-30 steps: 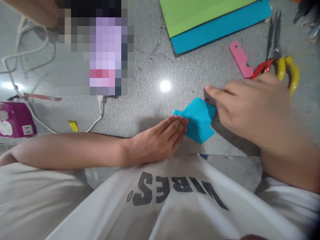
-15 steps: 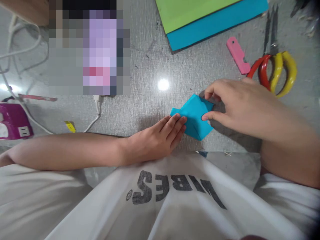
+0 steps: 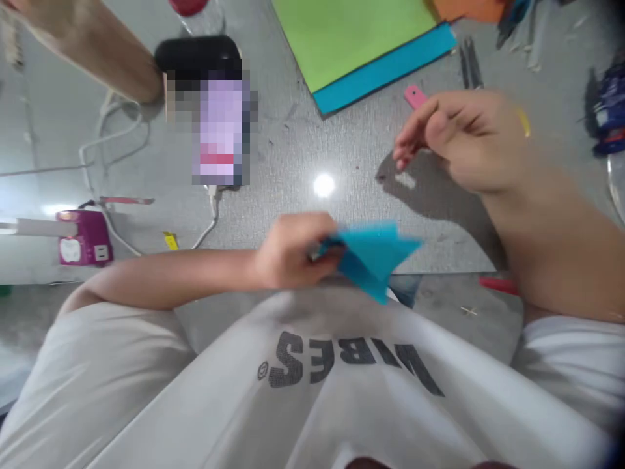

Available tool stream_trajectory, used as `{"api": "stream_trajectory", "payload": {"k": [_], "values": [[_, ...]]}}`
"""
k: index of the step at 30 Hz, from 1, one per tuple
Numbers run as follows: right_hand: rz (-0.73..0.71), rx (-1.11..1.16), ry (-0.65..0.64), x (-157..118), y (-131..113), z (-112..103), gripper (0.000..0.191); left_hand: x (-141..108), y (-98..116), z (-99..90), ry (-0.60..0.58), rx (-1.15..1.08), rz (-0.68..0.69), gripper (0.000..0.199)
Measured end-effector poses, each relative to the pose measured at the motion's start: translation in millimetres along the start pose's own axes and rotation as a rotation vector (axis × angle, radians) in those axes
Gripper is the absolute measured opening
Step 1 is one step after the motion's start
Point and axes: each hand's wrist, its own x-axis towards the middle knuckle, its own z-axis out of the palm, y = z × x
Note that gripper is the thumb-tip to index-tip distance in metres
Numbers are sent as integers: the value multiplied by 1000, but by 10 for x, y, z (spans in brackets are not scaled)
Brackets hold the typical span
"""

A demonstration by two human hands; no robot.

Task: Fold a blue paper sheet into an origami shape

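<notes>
A folded piece of blue paper (image 3: 374, 257) is pinched at its left end by my left hand (image 3: 300, 251), held up near the table's front edge. Motion blurs the paper; its loose points fan out to the right. My right hand (image 3: 471, 140) is away from the paper, above the table at the right. Its fingers are loosely bent with nothing visible in them. Under that hand lie scissors (image 3: 469, 65), whose blades show while most of the handles are hidden. A pink plastic piece (image 3: 415, 96) pokes out beside the fingers, partly covered.
Green sheets (image 3: 356, 39) overlap a blue sheet (image 3: 385, 75) at the back, with orange paper (image 3: 471, 9) beside them. On the left are a phone (image 3: 219, 124) on a white cable, a black case (image 3: 200, 55), and a purple power adapter (image 3: 88, 238). A bottle (image 3: 612, 111) lies far right.
My left hand has picked the folded blue paper up off the table. My right hand has let go of it and moved up and away. The view has shifted too.
</notes>
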Motion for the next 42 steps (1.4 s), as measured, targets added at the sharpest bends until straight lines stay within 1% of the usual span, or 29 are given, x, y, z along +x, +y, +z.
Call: {"api": "stream_trajectory", "payload": {"k": [1,2,3,4,5,6,8,10,12,14,16,18,20,23,26,29,31,33,35,36,37,39,42], "values": [[21,171,-44,14,22,48,81,52,-90,-2,156,-51,-170,19],[72,308,-98,25,47,104,92,104,-184,0,283,-104,-324,28],[125,382,-145,33,73,169,101,153,-277,7,387,-174,-399,38],[148,424,-156,34,95,242,104,195,-366,18,475,-243,-423,48],[135,450,-166,28,110,321,103,229,-444,32,546,-303,-437,55],[126,452,-204,14,116,404,96,252,-508,48,594,-350,-464,59],[95,457,-143,-32,100,572,76,267,-576,89,638,-424,-509,66],[69,473,-50,-87,53,717,61,251,-563,141,639,-469,-560,71],[55,476,38,-126,-4,814,55,219,-502,197,612,-511,-607,74],[49,448,91,-142,-49,856,50,184,-439,241,570,-558,-639,77],[40,416,111,-140,-68,859,48,152,-404,258,530,-597,-639,81],[30,399,114,-131,-59,843,48,127,-396,238,495,-615,-616,83],[32,401,98,-125,-30,823,49,118,-401,182,474,-604,-606,78],[67,392,21,-126,11,773,51,150,-406,63,471,-546,-630,65],[61,309,-41,-128,30,692,48,202,-422,-48,452,-561,-608,64],[-10,210,-62,-118,62,618,44,209,-466,-112,403,-600,-539,80],[-63,170,-64,-112,112,599,42,188,-497,-125,382,-558,-528,83],[-133,153,-34,-112,178,605,49,171,-510,-119,375,-495,-564,78],[-233,114,40,-124,237,617,64,172,-498,-102,369,-466,-621,75],[-280,73,81,-133,253,619,67,181,-487,-92,363,-471,-649,76],[-317,16,114,-144,256,614,67,192,-474,-82,360,-482,-671,76],[-347,-112,123,-165,219,583,55,216,-455,-66,361,-502,-694,74],[-308,-223,23,-171,105,505,31,234,-451,-52,369,-511,-694,72]]}}
